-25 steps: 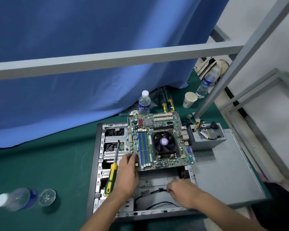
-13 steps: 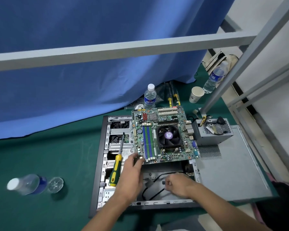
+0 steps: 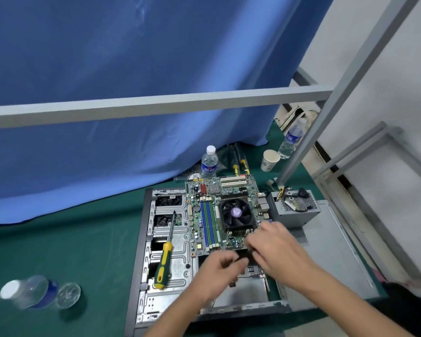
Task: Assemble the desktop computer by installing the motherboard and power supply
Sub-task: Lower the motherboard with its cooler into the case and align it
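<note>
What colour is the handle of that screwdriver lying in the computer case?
The screwdriver handle is yellow and green, seen best in the head view, the only one.

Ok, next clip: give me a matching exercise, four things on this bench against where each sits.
Things:
1. screwdriver
2. power supply
3. paper cup
4. motherboard

Places:
A. on the case side panel, right of the board
B. near the curtain, beside the grey post
C. on the drive cage, left of the board
D. over the open case

Pairs: 1-C, 2-A, 3-B, 4-D
</note>
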Action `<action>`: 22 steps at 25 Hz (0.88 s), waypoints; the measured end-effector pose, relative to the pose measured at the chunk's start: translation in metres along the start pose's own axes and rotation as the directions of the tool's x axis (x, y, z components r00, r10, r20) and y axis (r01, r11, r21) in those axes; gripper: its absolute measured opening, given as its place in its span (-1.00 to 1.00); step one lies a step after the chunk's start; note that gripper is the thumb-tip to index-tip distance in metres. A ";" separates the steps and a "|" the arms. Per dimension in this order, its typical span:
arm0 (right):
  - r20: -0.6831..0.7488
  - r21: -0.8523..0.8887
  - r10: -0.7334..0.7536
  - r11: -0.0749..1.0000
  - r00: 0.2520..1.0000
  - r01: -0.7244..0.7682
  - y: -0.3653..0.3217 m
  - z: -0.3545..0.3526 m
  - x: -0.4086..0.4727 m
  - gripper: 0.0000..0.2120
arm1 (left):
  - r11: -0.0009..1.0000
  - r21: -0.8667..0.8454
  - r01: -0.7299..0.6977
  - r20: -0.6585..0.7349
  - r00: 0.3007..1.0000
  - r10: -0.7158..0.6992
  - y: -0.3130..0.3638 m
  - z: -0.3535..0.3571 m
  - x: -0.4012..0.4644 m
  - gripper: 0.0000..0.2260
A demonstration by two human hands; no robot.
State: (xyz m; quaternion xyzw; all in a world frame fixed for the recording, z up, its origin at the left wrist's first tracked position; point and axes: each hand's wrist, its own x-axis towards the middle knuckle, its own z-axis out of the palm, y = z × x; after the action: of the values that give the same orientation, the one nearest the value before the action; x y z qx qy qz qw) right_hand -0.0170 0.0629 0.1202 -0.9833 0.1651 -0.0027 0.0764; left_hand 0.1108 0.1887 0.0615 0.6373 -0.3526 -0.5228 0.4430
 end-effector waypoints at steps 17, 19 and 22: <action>-0.025 0.282 0.304 0.916 0.952 -0.285 0.044 -0.039 -0.012 -0.71 | 0.961 -0.277 -0.005 -0.229 0.972 -0.061 0.026 -0.029 -0.001 -0.85; -0.016 0.393 0.300 0.879 0.954 -0.270 0.035 -0.041 -0.014 -0.69 | 0.999 0.026 -0.041 -0.230 0.972 0.046 0.040 -0.020 -0.001 -0.89; 0.046 0.589 0.253 0.775 0.966 -0.231 0.028 -0.043 -0.015 -0.68 | 0.832 0.531 -0.164 -0.161 0.944 0.289 0.065 -0.002 0.001 -0.58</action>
State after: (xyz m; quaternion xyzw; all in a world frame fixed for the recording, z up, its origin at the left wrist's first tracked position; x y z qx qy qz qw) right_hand -0.0412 0.0355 0.1585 -0.8812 0.2822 -0.0614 0.3742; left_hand 0.1133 0.1649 0.1221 0.7421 -0.4968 -0.2749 0.3563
